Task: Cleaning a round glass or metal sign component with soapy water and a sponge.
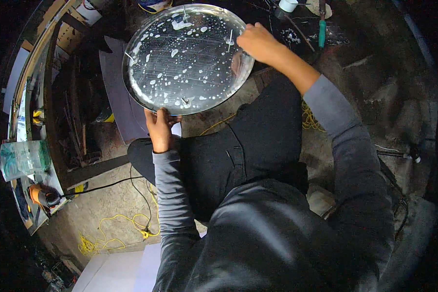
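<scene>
A large round metal disc (180, 63), shiny and spattered with whitish spots, is held up over my lap. Short thin metal pins stand out from its face near the rim, each with a whitish patch around its base. My left hand (159, 125) grips the lower edge, thumb on the near side and fingers underneath. At the upper right rim, my right hand (259, 44) is closed, its fingers curled by one of the pins. Whatever is between those fingers is hidden. A blurred reflection of the hand shows on the disc just below it.
A green-handled tool (322, 33) lies at the upper right near a white cup (288, 5). On the left bench stand a clear greenish container (25, 159) and an orange-black power tool (44, 195). Yellow cord (131, 221) lies coiled on the floor; white panels (117, 272) are below.
</scene>
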### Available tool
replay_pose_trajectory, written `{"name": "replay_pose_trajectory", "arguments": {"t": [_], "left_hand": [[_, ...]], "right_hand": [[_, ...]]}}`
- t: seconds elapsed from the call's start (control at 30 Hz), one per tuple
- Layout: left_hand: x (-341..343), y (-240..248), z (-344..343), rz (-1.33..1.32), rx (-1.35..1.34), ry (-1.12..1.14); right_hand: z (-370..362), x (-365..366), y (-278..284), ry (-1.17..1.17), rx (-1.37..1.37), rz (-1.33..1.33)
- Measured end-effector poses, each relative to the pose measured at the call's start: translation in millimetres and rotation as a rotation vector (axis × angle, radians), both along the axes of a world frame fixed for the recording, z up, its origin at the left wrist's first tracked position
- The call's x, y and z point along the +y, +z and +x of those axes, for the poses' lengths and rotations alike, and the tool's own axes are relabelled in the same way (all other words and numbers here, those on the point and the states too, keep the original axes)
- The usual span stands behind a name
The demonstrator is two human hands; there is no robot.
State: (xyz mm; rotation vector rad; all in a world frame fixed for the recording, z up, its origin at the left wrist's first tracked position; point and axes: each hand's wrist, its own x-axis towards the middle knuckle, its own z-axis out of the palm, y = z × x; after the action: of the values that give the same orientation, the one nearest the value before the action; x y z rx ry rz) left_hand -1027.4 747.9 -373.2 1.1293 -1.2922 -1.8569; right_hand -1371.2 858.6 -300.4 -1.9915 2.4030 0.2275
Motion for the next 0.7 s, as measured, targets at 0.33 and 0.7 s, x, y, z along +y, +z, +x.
{"name": "replay_pose_trajectory", "arguments": {"t": [0.33,0.7], "left_hand": [[-3,-1,-1,0.05,-0.033,0.058],[9,-6,2,-0.041,-0.059,-0.004]], "right_hand": [[82,23,-4,0.031,-0.812,0.08],[49,102,-32,-0.769,-1.132,-0.96]]}}
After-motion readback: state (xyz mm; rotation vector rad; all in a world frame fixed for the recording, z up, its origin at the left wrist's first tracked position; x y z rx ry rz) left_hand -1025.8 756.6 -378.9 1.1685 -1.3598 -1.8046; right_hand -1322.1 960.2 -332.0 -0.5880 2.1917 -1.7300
